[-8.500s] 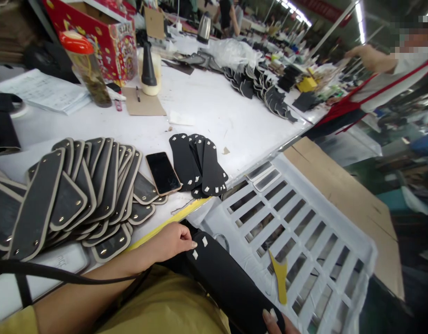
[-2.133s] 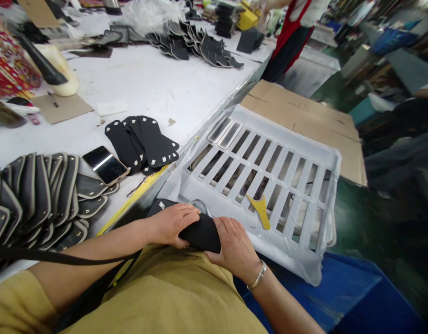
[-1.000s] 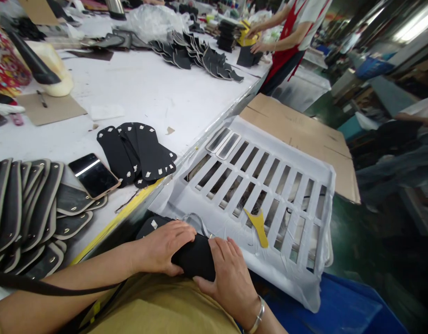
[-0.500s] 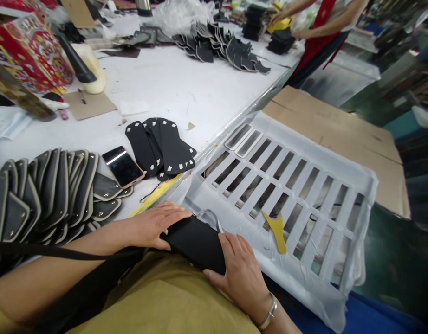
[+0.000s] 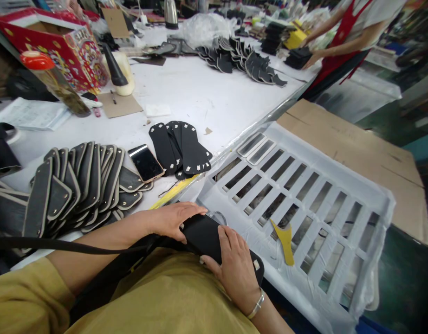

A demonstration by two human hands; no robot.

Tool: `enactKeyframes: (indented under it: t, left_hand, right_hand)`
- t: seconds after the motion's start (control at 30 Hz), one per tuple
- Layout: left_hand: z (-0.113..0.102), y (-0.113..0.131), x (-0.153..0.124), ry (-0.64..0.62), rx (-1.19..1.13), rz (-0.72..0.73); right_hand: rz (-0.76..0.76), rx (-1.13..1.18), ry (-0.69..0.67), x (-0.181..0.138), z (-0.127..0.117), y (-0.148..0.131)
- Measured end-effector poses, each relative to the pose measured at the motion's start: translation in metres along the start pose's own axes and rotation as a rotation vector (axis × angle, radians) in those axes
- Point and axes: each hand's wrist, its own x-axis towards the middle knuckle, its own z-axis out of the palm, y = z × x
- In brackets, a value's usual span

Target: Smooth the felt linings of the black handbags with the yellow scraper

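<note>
A black flat panel (image 5: 203, 235) with rounded ends lies across my lap at the table's edge. My left hand (image 5: 174, 221) grips its left end, thumb below and fingers along the upper edge. My right hand (image 5: 233, 266), with a silver bracelet at the wrist, is closed over the panel towards its right end. A small white patch shows at that end, beyond the hand. Similar black panels (image 5: 189, 144) with white patches lie fanned on the table ahead. A phone (image 5: 146, 162) rests beside them.
Grey pieces with pale edges (image 5: 78, 181) are piled at left. On the right, a slotted white tray (image 5: 304, 204) bears a yellow forked piece (image 5: 285, 243) and two metal-edged strips. Cardboard (image 5: 360, 162) lies beyond it. Further back, a person in a red apron (image 5: 344, 51) handles black pieces.
The view has turned left, so the scene sits further right. My right hand has shifted inward along the panel, and its patched right end now shows. My left hand keeps its hold.
</note>
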Motion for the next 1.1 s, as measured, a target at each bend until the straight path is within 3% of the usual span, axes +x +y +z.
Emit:
enactKeyframes:
  t: [0.27, 0.5, 0.6, 0.77, 0.87, 1.1]
  left_hand:
    - [0.01, -0.01, -0.017, 0.106, -0.034, -0.086]
    - [0.01, -0.013, -0.015, 0.108, -0.077, -0.066]
    - [0.016, -0.018, -0.02, 0.125, -0.128, -0.126]
    - [0.029, -0.026, -0.038, 0.276, -0.451, -0.319]
    - [0.031, -0.03, -0.045, 0.279, -0.707, -0.322]
    - [0.032, -0.031, -0.047, 0.313, -0.883, -0.344]
  right_hand:
    - [0.047, 0.03, -0.011, 0.003, 0.004, -0.003]
    - [0.088, 0.065, -0.028, 0.023, 0.009, -0.018]
    - [0.087, 0.052, -0.018, 0.024, 0.012, -0.019]
    - [0.045, -0.004, 0.02, 0.021, 0.014, -0.016]
    - [0.003, -0.042, 0.03, 0.022, 0.014, -0.015]
    - [-0.015, -0.083, 0.014, 0.028, 0.016, -0.014]
